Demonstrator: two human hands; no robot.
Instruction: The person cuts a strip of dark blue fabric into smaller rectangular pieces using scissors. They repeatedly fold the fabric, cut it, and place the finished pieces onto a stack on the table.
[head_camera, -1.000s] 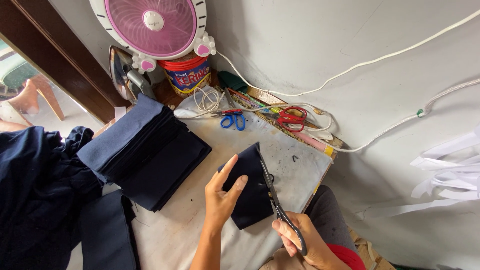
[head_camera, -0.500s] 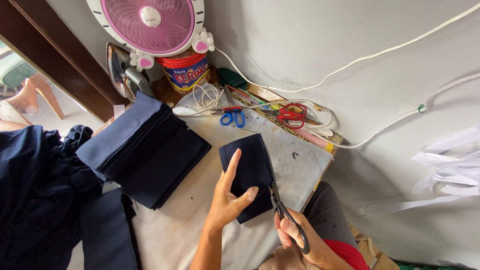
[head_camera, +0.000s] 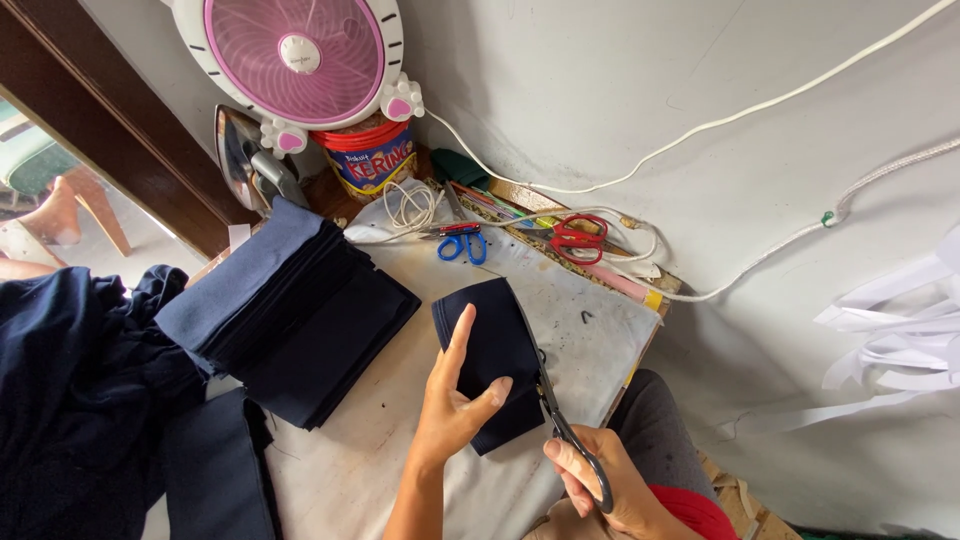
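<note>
My left hand (head_camera: 455, 405) grips a small folded piece of dark navy cloth (head_camera: 495, 345), thumb on top and fingers behind it, above the white-covered table (head_camera: 350, 470). My right hand (head_camera: 600, 480) holds black scissors (head_camera: 560, 425) whose blades run along the right edge of that cloth piece. A thick stack of folded navy cloth pieces (head_camera: 290, 315) lies on the table to the left of my hands.
Blue-handled scissors (head_camera: 460, 243) and red-handled scissors (head_camera: 575, 237) lie at the table's back edge among white cords (head_camera: 405, 205). A pink fan (head_camera: 300, 60), an iron (head_camera: 245, 155) and a red tub (head_camera: 372, 158) stand behind. Loose navy fabric (head_camera: 70, 390) piles at left.
The cloth piece was turned from edge-on to lying flat and facing me. My left hand shifted to grip its lower edge, and the scissors moved up along its right edge.
</note>
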